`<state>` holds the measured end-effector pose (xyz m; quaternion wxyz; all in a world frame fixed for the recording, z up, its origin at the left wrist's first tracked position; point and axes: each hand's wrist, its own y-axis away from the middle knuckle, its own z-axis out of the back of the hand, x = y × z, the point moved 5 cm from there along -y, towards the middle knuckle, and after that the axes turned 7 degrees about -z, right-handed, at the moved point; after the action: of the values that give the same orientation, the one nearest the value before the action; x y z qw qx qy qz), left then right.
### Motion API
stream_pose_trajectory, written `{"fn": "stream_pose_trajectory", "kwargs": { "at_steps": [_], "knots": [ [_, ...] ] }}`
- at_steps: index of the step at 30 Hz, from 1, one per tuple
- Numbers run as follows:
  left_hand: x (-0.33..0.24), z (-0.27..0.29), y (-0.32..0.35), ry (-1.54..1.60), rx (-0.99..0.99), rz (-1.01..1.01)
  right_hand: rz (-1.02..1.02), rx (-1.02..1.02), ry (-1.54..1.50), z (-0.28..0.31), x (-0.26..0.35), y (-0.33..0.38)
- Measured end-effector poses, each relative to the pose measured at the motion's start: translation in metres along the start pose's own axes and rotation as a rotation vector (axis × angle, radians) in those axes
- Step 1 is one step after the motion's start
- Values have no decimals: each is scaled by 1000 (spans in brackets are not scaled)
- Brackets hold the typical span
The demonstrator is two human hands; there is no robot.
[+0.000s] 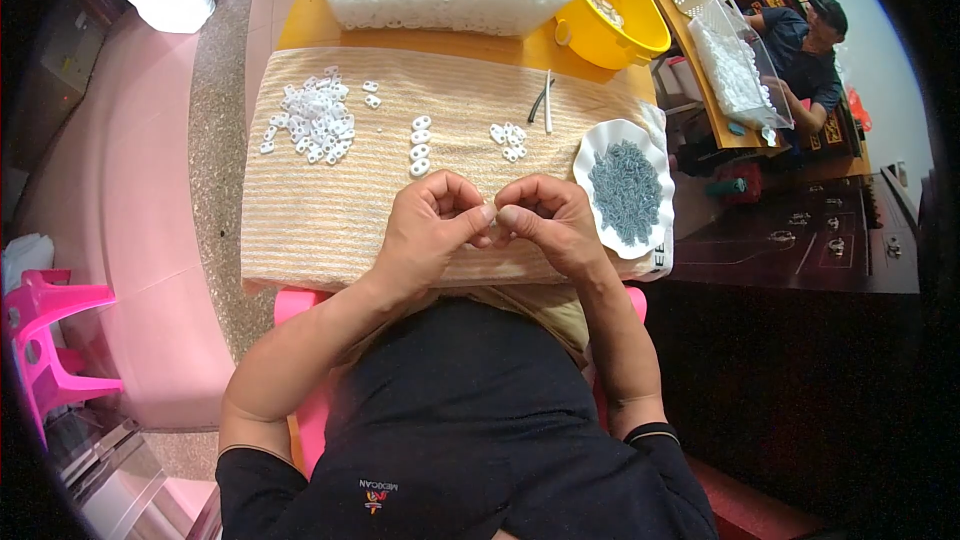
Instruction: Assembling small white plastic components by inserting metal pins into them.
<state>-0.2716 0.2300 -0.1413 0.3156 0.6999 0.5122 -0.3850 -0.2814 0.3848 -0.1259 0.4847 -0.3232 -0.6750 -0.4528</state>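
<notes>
My left hand and my right hand meet at the fingertips over the near part of a striped cloth. Thumb and fingers are pinched on both, and whatever lies between them is too small and covered to make out. Just beyond the left hand runs a short row of white two-holed plastic pieces. A smaller cluster of white pieces lies beyond the right hand. To the right stands a white wavy-rimmed plate full of small grey-blue pins.
A pile of white pieces lies far left on the cloth. A white stick and a black stick lie beyond the cluster. At the back are a clear bin and a yellow basin. Another person sits at right.
</notes>
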Motion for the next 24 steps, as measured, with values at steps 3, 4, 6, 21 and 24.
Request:
{"fn": "stream_pose_trajectory", "kwargs": {
  "at_steps": [3, 4, 6, 21, 24],
  "knots": [
    [-3, -1, 1, -62, -4, -39, -22, 11, -52, 0, -3, -1],
    [-4, -2, 1, -93, -5, -57, -22, 11, -53, 0, -3, -2],
    [-4, -2, 1, -101, -7, -69, 0, 20, -79, 0, -2, -2],
    [-2, -1, 2, -335, -11, -159, 59, -14, -162, 8, -5, -6],
    [-5, 0, 1, -504, -19, -179, 119, -57, -120, 13, -1, -6]
  ]
}}
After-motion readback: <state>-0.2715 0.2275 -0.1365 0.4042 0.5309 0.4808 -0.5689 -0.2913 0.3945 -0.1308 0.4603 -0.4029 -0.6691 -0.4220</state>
